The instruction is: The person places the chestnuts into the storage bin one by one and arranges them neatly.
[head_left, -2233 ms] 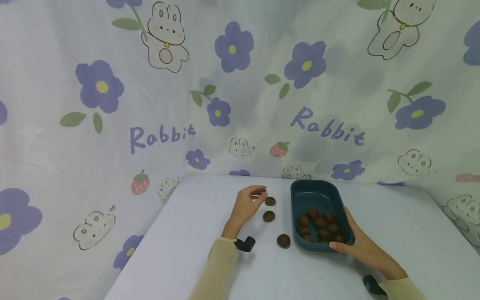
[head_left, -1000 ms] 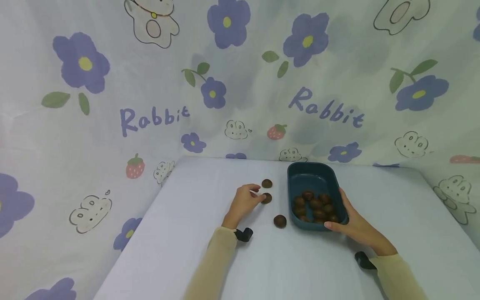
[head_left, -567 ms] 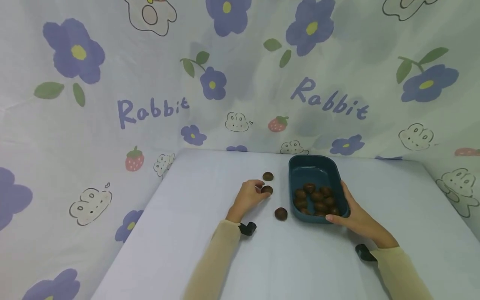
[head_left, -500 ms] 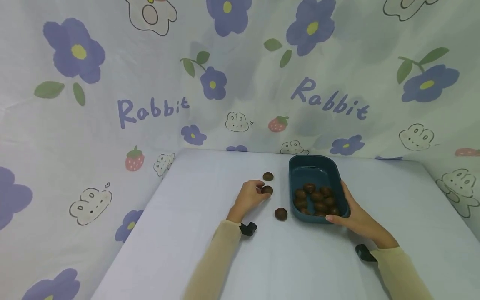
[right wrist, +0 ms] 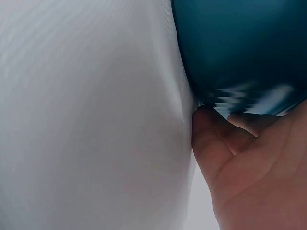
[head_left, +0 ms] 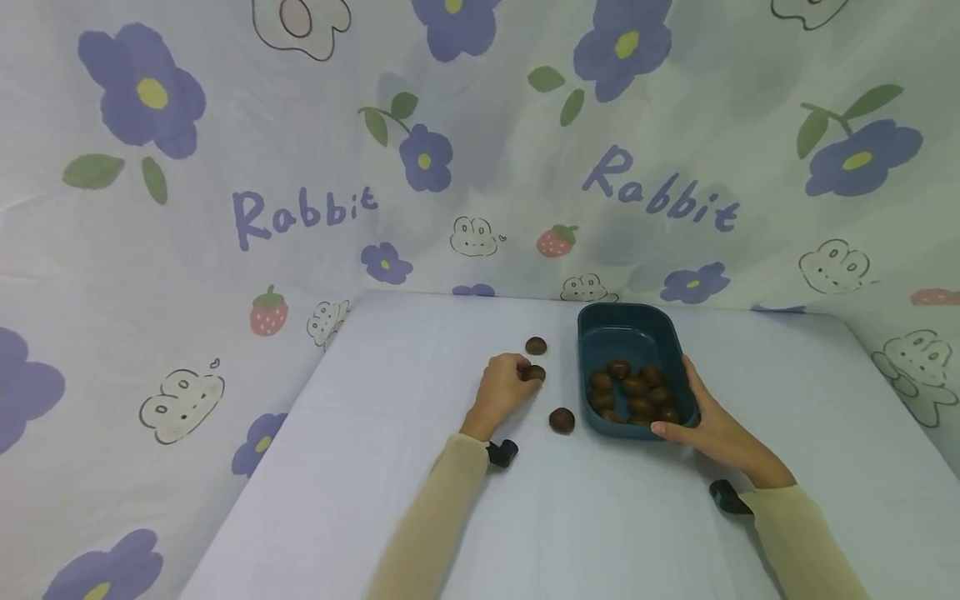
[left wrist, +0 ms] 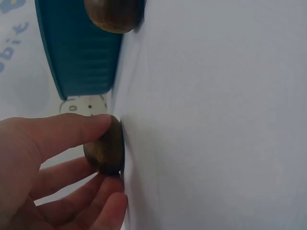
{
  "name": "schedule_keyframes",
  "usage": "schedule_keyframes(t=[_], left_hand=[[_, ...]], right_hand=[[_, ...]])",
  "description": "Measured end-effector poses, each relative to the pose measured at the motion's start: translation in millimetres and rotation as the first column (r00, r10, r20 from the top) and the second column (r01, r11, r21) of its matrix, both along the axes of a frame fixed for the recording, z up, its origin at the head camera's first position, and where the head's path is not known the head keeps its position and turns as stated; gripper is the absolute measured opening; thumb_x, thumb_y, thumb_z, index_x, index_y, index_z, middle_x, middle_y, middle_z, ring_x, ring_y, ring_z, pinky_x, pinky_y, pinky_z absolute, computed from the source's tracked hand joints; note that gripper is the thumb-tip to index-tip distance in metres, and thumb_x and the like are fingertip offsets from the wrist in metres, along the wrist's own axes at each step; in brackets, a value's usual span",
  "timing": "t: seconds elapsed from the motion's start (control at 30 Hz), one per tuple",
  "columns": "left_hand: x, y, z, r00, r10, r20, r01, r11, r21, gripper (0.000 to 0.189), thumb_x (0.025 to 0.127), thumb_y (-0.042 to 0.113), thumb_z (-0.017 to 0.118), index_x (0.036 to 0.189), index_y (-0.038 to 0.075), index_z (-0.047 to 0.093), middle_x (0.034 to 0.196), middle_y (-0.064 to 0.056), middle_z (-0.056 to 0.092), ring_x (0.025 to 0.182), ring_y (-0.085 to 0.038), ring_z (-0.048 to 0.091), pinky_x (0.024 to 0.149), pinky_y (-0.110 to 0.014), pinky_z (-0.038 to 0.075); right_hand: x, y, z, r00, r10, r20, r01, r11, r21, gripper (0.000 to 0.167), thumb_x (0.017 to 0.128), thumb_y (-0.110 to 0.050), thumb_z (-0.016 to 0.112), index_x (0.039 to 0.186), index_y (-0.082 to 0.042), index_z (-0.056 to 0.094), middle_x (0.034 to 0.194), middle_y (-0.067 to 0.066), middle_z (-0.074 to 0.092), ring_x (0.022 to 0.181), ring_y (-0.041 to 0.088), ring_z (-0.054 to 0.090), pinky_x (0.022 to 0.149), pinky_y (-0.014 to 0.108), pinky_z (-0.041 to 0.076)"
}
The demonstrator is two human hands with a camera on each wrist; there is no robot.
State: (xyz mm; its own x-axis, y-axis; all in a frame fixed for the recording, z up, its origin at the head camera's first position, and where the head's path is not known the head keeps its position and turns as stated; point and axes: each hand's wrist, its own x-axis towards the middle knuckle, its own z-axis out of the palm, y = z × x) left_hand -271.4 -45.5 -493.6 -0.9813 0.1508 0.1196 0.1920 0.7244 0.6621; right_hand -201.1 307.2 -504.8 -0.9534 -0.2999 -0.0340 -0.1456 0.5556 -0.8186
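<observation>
My left hand [head_left: 501, 387] is around a brown chestnut [left wrist: 108, 151] on the white table, thumb on one side and fingertips on the other. In the head view that chestnut is partly hidden by the fingers. A second chestnut [head_left: 536, 345] lies just beyond it, and a third chestnut [head_left: 562, 420] sits nearer, between the hand and the box. My right hand [head_left: 722, 427] grips the near right corner of a dark teal box [head_left: 626, 313], thumb at the front rim and fingers along the right side. Several chestnuts [head_left: 634, 386] are gathered in the near half of the box.
The white tabletop [head_left: 600, 517] reaches back to a curtain [head_left: 495, 158] printed with flowers, rabbits and strawberries. Each wrist bears a small black camera, such as the left one [head_left: 504, 453].
My left hand has come from beside the farthest chestnut to the middle one, and its fingers have closed round it. My right hand stays on the box. The head view has tilted down.
</observation>
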Motion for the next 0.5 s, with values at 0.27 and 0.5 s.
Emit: schedule_keyframes(t=[0.27,0.5], left_hand=[[0.8,-4.5,8.2,1.000,0.005,-0.028,-0.004,1.000,0.025,0.026,0.087,0.017,0.082,0.107,0.000,0.078,0.098,-0.013,0.079,0.090,-0.023,0.071,0.083,-0.037,0.059],[-3.7,-6.4,9.7,0.998,-0.040,-0.051,0.047,0.990,0.131,0.029,0.087,0.017,0.083,0.109,-0.001,0.077,0.098,-0.014,0.079,0.087,-0.020,0.071,0.077,-0.028,0.059]], right_hand=[[0.5,-0.8,2.9,0.999,-0.018,0.042,0.016,0.999,0.051,0.126,0.090,-0.039,0.078,0.161,-0.035,-0.027,0.173,0.012,-0.020,0.154,0.062,-0.001,0.107,0.088,0.015],[0.9,1.1,3.3,0.999,-0.018,0.040,0.015,0.998,0.056,0.125,0.091,-0.040,0.077,0.161,-0.033,-0.027,0.173,0.013,-0.020,0.154,0.062,-0.001,0.107,0.088,0.015]])
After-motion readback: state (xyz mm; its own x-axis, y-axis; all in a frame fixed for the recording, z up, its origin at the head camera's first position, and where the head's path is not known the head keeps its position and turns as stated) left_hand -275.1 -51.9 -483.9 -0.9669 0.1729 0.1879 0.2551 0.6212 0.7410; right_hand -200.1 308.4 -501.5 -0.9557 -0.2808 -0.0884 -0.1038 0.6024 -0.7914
